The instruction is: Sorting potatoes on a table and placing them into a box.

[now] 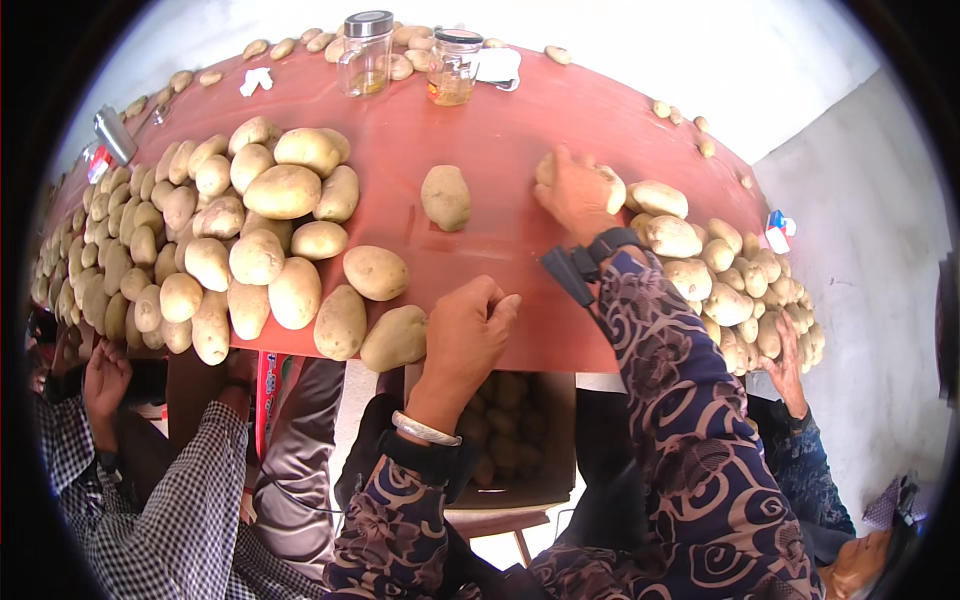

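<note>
My right hand [579,191] is over the far side of the red table [517,112], its fingers around a potato [545,169]. Another potato [613,189] shows just beyond its knuckles, partly covered. Near the table's front edge, my left hand [466,330] is curled into a loose fist; no object shows in it, though the palm is hidden. Beside it lies a large potato [395,339]. A single potato [446,198] rests between the two piles. The big potato pile [225,217] spreads to the left, and a smaller pile [712,270] sits to the right.
Two glass jars [365,60] [454,71] stand at the back, with a metal flask [115,135] at far left. Below the edge is a cardboard box [517,491] of potatoes. Co-workers' hands [106,379] [786,364] are on both sides.
</note>
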Demonstrator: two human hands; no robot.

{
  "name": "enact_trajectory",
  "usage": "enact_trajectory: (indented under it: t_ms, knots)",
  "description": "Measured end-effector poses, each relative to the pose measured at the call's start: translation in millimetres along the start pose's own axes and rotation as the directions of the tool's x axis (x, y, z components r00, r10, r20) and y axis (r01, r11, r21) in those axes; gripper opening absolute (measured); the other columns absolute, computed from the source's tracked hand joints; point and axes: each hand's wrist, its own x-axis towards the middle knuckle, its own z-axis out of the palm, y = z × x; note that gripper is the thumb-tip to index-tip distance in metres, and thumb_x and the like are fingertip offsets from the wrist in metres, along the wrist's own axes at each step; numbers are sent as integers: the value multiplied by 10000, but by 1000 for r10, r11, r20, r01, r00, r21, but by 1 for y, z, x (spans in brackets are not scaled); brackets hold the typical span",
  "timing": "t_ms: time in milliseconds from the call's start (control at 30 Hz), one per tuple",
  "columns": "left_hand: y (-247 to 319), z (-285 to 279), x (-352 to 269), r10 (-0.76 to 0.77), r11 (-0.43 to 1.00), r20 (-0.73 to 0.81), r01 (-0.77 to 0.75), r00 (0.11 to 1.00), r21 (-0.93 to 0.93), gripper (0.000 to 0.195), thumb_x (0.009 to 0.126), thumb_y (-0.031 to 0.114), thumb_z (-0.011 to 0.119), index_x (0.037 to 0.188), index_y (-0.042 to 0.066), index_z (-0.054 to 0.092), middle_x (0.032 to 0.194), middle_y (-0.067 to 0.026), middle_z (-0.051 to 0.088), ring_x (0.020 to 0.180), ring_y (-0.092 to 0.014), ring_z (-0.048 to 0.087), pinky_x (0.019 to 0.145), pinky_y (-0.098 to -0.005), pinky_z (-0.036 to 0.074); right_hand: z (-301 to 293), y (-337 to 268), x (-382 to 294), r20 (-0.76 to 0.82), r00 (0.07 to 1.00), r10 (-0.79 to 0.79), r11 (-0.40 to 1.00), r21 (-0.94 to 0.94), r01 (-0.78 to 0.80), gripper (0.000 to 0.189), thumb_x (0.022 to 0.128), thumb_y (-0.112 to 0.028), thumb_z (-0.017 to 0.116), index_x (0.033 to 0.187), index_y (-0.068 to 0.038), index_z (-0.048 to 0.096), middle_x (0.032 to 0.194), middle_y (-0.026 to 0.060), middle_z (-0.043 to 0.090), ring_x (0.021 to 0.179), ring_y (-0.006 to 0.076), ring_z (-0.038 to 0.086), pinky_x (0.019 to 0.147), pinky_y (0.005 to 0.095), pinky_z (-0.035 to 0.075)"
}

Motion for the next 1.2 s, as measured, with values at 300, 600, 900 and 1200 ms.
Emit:
enact_trajectory:
  t_ms: [300, 600, 900, 1200]
  knots:
    - [-2, 5, 0, 2, 1000, 12, -2, 1000, 6, 164, 745, 144, 607, 687, 16, 524, 610, -157, 532, 546, -307, 517, 505, -378, 396, -3, -37, 7, 4, 972, -235, 940, 256, 226, 503, 781, -384, 561, 1152, -57, 468, 1055, 183, 502, 945, 344, 534, 791, 425, 433]
    - [-3, 0, 3, -27, 1000, -149, 24, 988, -18, 128, 772, 78, 584, 702, -11, 525, 541, -26, 510, 517, -55, 431, 469, -240, 367, 19, -66, 9, 56, 870, -490, 792, 445, 417, 456, 679, -261, 595, 1094, -93, 506, 1067, 143, 516, 947, 328, 525, 771, 406, 449]
    - [-10, 1, -6, 96, 961, 304, -168, 948, 219, 173, 713, 165, 587, 659, 1, 567, 599, -144, 552, 521, -272, 520, 519, -341, 421, 7, -21, 14, 54, 962, -269, 956, -108, 273, 341, 697, -246, 604, 992, -79, 570, 1082, 148, 526, 945, 345, 537, 800, 414, 441]
    - [-4, 8, -19, 63, 955, 631, -230, 773, 186, 155, 684, 186, 550, 680, 40, 600, 654, -138, 586, 641, -304, 570, 606, -391, 441, -24, -119, -17, 40, 430, -902, 284, 806, 520, 401, 728, -211, 602, 1082, -40, 526, 989, 198, 535, 918, 343, 521, 787, 374, 428]
